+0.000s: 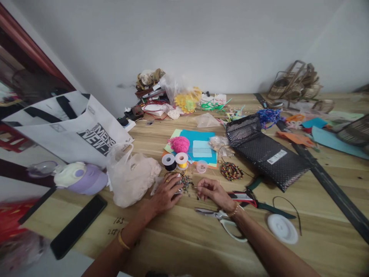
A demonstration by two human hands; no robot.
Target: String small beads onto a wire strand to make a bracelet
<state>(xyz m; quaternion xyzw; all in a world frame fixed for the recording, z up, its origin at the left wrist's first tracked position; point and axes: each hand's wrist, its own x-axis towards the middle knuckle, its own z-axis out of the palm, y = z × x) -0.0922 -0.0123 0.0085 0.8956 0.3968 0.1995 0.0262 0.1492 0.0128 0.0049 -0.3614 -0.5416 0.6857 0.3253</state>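
My left hand point(166, 194) lies palm down with its fingers stretched out, at the edge of a pile of small dark beads point(186, 181). Just right of the beads, my right hand point(212, 191) is closed in a pinch; a small, thin, pale thing shows at the fingertips, too tiny to name. Close behind the beads stand a spool of black thread point(168, 162) and a spool of yellow thread point(181, 161), beside a small clear dish point(201, 166). A coil of multicoloured beads point(231, 171) lies to the right. Scissors point(221, 219) rest under my right wrist.
A red and black utility knife point(243, 197) and white spool point(283, 228) lie right. A black bubble mailer point(268, 154) sits beyond. Pink yarn point(180, 144) rests on coloured paper point(198, 136). Left are a plastic bag point(132, 177), a purple-white bottle point(82, 177) and a phone point(79, 226).
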